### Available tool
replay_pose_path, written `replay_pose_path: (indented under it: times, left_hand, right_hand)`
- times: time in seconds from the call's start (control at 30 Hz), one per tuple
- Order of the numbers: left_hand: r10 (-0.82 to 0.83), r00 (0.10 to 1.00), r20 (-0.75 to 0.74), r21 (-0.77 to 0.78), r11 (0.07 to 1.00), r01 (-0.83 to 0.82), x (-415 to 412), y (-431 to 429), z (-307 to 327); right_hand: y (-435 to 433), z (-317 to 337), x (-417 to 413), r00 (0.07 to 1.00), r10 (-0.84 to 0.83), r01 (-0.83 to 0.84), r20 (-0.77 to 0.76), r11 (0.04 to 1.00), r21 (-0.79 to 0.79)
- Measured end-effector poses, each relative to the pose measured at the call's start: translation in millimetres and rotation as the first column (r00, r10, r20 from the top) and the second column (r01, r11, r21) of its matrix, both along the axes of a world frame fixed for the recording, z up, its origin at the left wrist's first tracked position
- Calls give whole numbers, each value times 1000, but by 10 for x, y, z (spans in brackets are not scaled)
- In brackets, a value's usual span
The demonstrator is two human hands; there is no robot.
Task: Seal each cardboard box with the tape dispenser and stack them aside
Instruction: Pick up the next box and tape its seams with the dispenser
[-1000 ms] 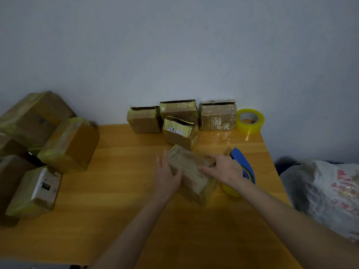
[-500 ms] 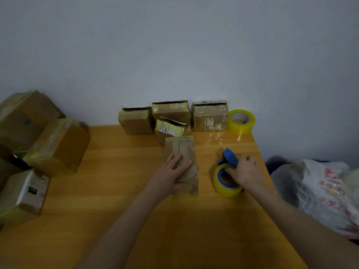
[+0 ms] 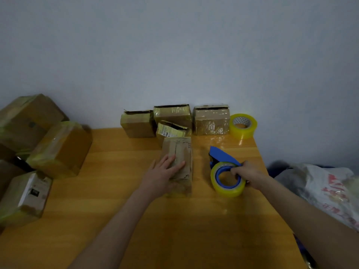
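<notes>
The person is reaching both bare forearms in over the wooden surface (image 3: 136, 220), elbows low and wrists angled slightly toward each other. The left hand (image 3: 162, 176) is lying palm-down on the cardboard box (image 3: 181, 148), its fingers (image 3: 175, 164) stretched straight and a little spread, pressing flat on the top flaps rather than gripping. The box is running lengthwise from under the heel of that hand out past the fingertips toward the wall (image 3: 174, 55). Just to the right of those fingers, across a strip of bare wood, the right hand (image 3: 251, 174) is clenching the tape dispenser (image 3: 221, 155). Its fingers (image 3: 236, 171) are hooking into the blue hub of the yellowish roll mounted there, and the blue blade end is pointing away beyond the knuckles. Whether the roll is touching the wood I cannot tell. Beyond the left fingertips four small boxes (image 3: 211, 120) are sitting against the wall, one of them tilted just behind the far end of the pressed box. Beyond the right fingers a spare roll of tape (image 3: 242, 126) is standing at the far corner. Well off to the left of the left fingers, taped boxes (image 3: 60, 148) are lying piled together. Right of the right wrist, off the edge, a white plastic bag (image 3: 330, 187) with red print is slumping.
</notes>
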State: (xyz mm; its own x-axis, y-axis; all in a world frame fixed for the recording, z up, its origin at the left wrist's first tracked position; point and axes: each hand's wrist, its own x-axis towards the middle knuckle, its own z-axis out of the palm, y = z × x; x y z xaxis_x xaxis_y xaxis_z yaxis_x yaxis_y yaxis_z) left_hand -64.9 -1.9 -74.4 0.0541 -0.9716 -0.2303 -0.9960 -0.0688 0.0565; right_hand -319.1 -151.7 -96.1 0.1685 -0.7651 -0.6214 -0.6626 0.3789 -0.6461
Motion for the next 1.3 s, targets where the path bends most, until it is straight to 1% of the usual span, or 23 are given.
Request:
replay_pose_path:
  times: [0.03,0.1,0.13,0.17,0.2,0.23,0.27,0.33,0.37,0.4,0.47,0.53,0.67,0.77,0.8,0.83,0.9,0.97,1.0,1.07,1.13,1.23,1.3]
  left_hand:
    - [30,998,-57,-28,999,-32,-28,5,42]
    - [122,959,-254,-175,970,-170,-116,-17,163]
    - [175,908,-381,-243,929,-280,-166,-54,220]
    - [223,829,-514,-273,873,-404,-198,-83,306]
    - [263,721,-641,-244,821,-516,-222,-105,381]
    - [294,589,-753,-160,786,-597,-242,-116,455]
    - [314,440,-841,-45,770,-637,-259,-120,514]
    - [354,122,-927,201,746,-635,-308,-92,600]
    - [369,9,-930,285,732,-619,-330,-67,629]
    - [378,-67,-923,339,721,-605,-350,-41,651]
    - [379,-146,-914,389,715,-581,-370,-1,675]
    - [378,-148,-914,391,722,-570,-392,35,708]
    - [358,-32,-933,307,747,-590,-390,121,715]
    - [307,15,-951,239,769,-593,-360,198,682]
    - [301,51,-952,210,767,-607,-351,215,674]
    - [300,102,-948,175,763,-622,-342,223,668]
    - [302,211,-930,102,762,-640,-322,237,657]
    - [306,290,-907,61,775,-628,-292,250,645]
    - [309,316,-897,54,786,-617,-272,256,637]
    - [319,339,-885,54,793,-606,-204,288,618]
    - [335,333,-881,53,770,-635,-61,351,611]
    - [388,306,-869,60,699,-713,254,488,586]
    - [414,304,-858,76,687,-722,378,565,548]
  right_hand:
    - [11,109,5,998,-4,4,60,1000,12]
    - [30,334,22,988,36,-37,152,999,5]
    - [36,424,25,981,56,-57,187,998,-3]
    - [56,523,32,972,75,-73,222,997,-17]
    - [79,604,41,963,93,-88,255,996,-30]
    - [103,679,44,955,114,-101,274,993,-60]
    - [126,748,46,951,148,-123,272,986,-109]
    - [186,865,28,939,251,-198,236,954,-225]
    - [226,919,13,924,309,-246,224,931,-271]
    - [272,968,-3,904,364,-289,223,907,-307]
    - [365,1069,-34,861,455,-357,227,859,-368]
    - [431,1155,-50,834,501,-386,233,830,-403]
    - [490,1211,-22,802,548,-423,238,802,-421]
    - [516,1209,7,787,588,-464,186,763,-451]
    - [529,1209,20,778,608,-485,158,741,-465]
    - [543,1211,33,765,632,-512,119,710,-483]
    - [576,1213,62,721,693,-588,4,615,-526]
    - [607,1215,89,676,730,-651,-104,524,-549]
    - [616,1220,105,665,736,-664,-132,500,-556]
    - [624,1228,116,645,749,-679,-155,467,-566]
    - [598,1220,76,631,756,-694,-173,451,-562]
    - [513,1157,-72,634,730,-730,-254,457,-508]
    - [487,1117,-146,635,726,-742,-262,480,-468]
